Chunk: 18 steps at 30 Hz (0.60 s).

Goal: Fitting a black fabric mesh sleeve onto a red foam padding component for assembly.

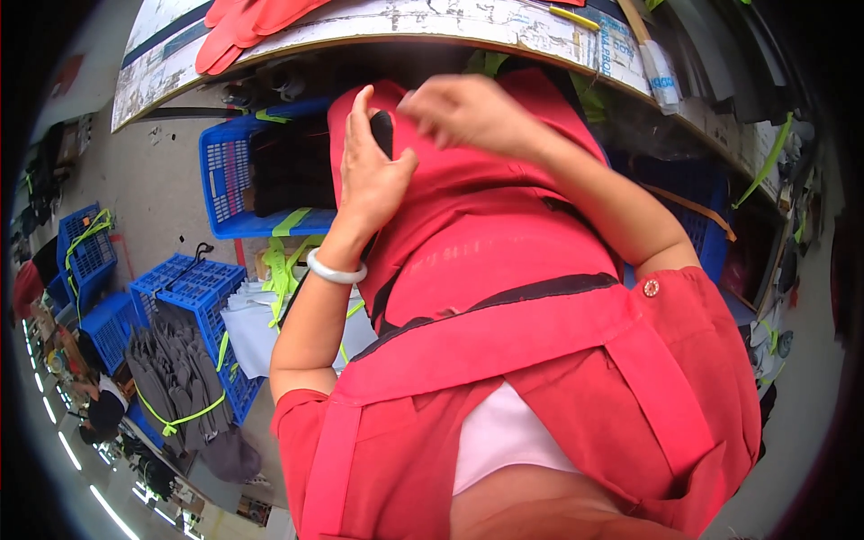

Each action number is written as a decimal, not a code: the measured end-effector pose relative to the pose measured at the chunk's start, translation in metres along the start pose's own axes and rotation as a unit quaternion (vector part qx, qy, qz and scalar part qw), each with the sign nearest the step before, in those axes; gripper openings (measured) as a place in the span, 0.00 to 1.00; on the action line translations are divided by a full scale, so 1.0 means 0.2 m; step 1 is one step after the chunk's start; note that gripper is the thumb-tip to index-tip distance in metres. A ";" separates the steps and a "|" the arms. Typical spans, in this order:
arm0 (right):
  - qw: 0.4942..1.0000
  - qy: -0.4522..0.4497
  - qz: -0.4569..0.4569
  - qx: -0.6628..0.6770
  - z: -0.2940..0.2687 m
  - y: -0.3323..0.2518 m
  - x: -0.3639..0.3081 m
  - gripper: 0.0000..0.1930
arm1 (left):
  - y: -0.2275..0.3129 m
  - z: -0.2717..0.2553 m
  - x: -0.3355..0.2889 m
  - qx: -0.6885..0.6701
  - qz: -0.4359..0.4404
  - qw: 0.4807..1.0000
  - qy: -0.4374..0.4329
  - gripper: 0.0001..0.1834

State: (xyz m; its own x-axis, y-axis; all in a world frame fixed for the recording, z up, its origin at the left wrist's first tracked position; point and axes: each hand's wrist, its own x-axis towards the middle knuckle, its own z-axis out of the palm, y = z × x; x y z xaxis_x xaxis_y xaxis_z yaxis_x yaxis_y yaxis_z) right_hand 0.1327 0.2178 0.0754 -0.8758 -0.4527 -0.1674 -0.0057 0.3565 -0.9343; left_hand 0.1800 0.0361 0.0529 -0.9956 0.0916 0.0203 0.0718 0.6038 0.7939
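— What is being risked?
— By the left hand (371,183), a dark piece (383,133) is being framed over the red apron (486,211); whether gripped cannot be told. If loose, it is being exposed to knocks by the right hand (472,112), blurred, grip also unclear.

Light is bright, edges warp, right grip (470,112) blurs.

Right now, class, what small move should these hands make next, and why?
Perhaps bring the right hand slightly closer to the left hand, toward the dark shape beside its fingers: the left thumb and fingers are parted, and the right hand hangs just across from them, blurred. Whether that shape is held, I cannot tell.
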 end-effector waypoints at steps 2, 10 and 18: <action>0.999 -0.030 0.015 -0.031 0.08 0.01 0.00 0.12 | 0.09 -0.03 0.02 -0.043 -0.044 0.996 -0.066 0.47; 0.999 0.006 -0.036 0.011 0.18 0.18 0.11 0.13 | -0.22 -0.17 0.06 -0.313 -0.278 0.862 -0.286 0.14; 0.998 -0.026 -0.019 -0.062 0.18 0.15 0.23 0.21 | -0.19 -0.10 0.02 -0.327 -0.269 0.877 -0.227 0.12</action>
State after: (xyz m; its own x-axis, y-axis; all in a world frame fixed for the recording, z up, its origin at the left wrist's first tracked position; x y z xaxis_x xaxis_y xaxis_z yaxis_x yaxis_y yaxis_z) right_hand 0.1095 0.1786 0.0275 -0.8477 -0.5082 -0.1522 -0.1003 0.4353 -0.8947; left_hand 0.1724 -0.0031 0.0353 -0.7368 0.3281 -0.5912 -0.5994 0.0874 0.7956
